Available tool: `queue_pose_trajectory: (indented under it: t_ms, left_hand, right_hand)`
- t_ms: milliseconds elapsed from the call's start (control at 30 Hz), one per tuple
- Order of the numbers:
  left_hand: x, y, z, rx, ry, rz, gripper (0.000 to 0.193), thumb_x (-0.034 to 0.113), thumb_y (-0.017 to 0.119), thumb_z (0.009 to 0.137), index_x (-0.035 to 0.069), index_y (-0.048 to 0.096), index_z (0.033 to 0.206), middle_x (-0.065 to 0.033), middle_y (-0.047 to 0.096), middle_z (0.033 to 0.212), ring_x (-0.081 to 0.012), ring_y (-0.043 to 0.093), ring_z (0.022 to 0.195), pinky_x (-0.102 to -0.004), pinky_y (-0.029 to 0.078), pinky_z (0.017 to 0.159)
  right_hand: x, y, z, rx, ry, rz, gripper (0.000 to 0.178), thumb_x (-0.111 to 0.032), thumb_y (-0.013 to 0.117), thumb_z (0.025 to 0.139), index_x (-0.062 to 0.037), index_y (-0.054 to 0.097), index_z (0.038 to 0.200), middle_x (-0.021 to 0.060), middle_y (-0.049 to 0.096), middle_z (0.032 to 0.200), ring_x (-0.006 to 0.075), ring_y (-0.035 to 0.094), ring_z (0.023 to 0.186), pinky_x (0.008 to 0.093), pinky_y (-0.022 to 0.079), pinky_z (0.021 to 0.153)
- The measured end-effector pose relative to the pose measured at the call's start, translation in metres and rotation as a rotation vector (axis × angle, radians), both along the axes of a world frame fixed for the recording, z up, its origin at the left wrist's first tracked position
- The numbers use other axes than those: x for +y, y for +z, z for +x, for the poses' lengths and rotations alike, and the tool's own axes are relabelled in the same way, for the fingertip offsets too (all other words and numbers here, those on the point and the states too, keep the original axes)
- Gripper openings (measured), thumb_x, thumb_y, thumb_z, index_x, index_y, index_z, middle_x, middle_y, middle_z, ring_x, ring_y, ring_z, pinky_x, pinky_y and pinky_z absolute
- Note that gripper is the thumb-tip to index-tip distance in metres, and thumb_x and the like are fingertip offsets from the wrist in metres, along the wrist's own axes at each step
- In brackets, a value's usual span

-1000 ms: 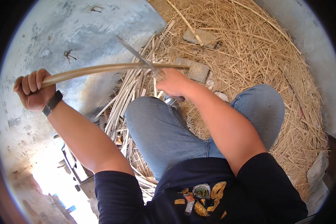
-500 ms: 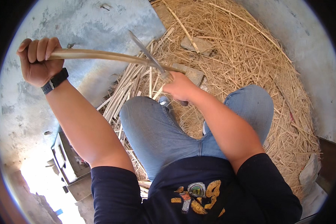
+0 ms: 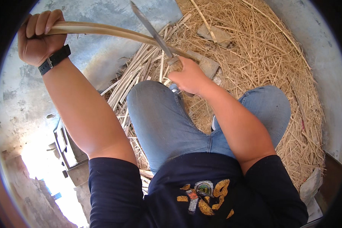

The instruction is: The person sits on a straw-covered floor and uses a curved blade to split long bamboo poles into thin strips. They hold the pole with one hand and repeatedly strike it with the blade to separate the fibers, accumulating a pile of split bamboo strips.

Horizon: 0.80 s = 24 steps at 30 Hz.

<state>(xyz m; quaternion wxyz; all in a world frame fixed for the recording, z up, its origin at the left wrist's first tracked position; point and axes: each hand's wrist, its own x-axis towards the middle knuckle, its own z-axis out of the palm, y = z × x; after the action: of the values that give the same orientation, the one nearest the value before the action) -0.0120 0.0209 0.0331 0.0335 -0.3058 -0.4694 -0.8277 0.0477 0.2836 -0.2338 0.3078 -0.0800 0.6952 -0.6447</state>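
A long pale bamboo strip is arching from the left hand, whose grip is closing fully around its end, across to the knife blade that is crossing it above the knees. The right hand is wrapping tightly round the knife's handle. The strip is looking light, springy and sharp-edged, best held near its end, while straw-like shavings and cut slats are lying on the floor.
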Motion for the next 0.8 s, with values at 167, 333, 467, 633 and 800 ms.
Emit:
queue_pose_trajectory:
  t_ms: [167, 333, 467, 633, 800]
  left_hand:
    - [0.011, 0.0, 0.001, -0.017, 0.042, 0.006, 0.029, 0.028, 0.048, 0.097, 0.014, 0.066, 0.078, 0.0104, 0.029, 0.051, -0.0079, 0.027, 0.046, -0.0252, 0.03, 0.052]
    - [0.005, -0.001, 0.007, -0.022, 0.145, 0.012, 0.023, 0.021, 0.053, 0.093, 0.016, 0.066, 0.074, 0.0103, 0.029, 0.048, -0.0079, 0.029, 0.045, -0.0253, 0.03, 0.052]
    - [0.01, -0.001, 0.005, 0.01, 0.142, 0.037, 0.026, 0.024, 0.05, 0.097, 0.012, 0.066, 0.08, 0.0098, 0.028, 0.051, -0.0081, 0.025, 0.045, -0.0254, 0.029, 0.051]
    - [0.013, -0.002, 0.004, 0.013, 0.226, 0.031, 0.025, 0.023, 0.048, 0.097, 0.013, 0.064, 0.081, 0.0094, 0.027, 0.051, -0.0088, 0.024, 0.045, -0.026, 0.029, 0.05]
    - [0.013, -0.003, 0.003, -0.002, 0.255, 0.043, 0.024, 0.023, 0.048, 0.096, 0.013, 0.062, 0.08, 0.0092, 0.027, 0.051, -0.009, 0.024, 0.046, -0.0261, 0.028, 0.051]
  right_hand:
    - [0.003, -0.031, -0.011, -0.086, -0.118, 0.102, 0.04, -0.016, 0.063, 0.08, 0.0048, 0.057, 0.114, 0.0152, 0.064, 0.082, 0.0224, 0.064, 0.067, 0.0371, 0.051, 0.062]
    - [-0.004, -0.022, -0.009, -0.122, -0.054, 0.054, 0.06, -0.013, 0.061, 0.08, 0.0059, 0.045, 0.135, 0.0074, 0.058, 0.069, 0.0148, 0.055, 0.053, 0.0295, 0.044, 0.05]
    - [-0.007, -0.019, -0.004, 0.135, -0.086, 0.048, 0.056, -0.014, 0.062, 0.079, 0.0044, 0.049, 0.131, 0.0083, 0.059, 0.07, 0.0167, 0.056, 0.054, 0.0318, 0.046, 0.053]
    - [-0.008, -0.032, -0.008, -0.116, -0.14, 0.058, 0.045, -0.022, 0.064, 0.078, 0.0044, 0.059, 0.114, 0.0218, 0.067, 0.097, 0.0332, 0.065, 0.092, 0.0413, 0.05, 0.083]
    - [-0.008, -0.03, -0.006, 0.139, -0.116, 0.085, 0.044, -0.021, 0.064, 0.076, 0.0055, 0.059, 0.111, 0.0237, 0.067, 0.095, 0.0359, 0.065, 0.091, 0.0419, 0.05, 0.083]
